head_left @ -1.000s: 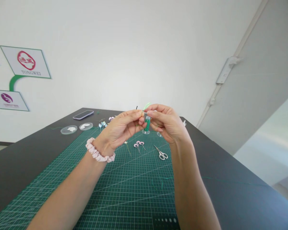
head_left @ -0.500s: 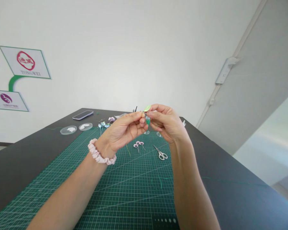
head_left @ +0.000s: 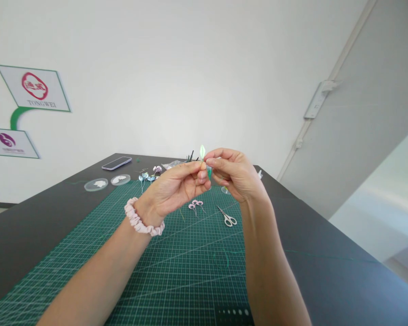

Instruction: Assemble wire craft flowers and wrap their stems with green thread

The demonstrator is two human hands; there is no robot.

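A small pale-green leaf (head_left: 202, 151) stands upright above my fingertips, over the far part of the mat. My left hand (head_left: 182, 183), with a pink scrunchie (head_left: 143, 219) at the wrist, pinches the leaf's thin stem between thumb and forefinger. Right beside the leaf, the thumb and forefinger of my right hand (head_left: 233, 172) are closed together; whether they grip a thread or the stem is too small to make out. Under the hands lie several small pink flower pieces on wires (head_left: 195, 205) and a pair of white-handled scissors (head_left: 227, 217).
A green cutting mat (head_left: 183, 262) covers the middle of the dark table (head_left: 326, 271). Two shallow dishes (head_left: 96, 184) with white pieces, a phone (head_left: 117, 163) and blue wired flowers (head_left: 145, 177) are at the far left. A green thread (head_left: 329, 256) trails off to the right.
The leaf has turned from leaning right, near my right fingers, to upright above my left fingertips. My right fingers have shifted slightly left.
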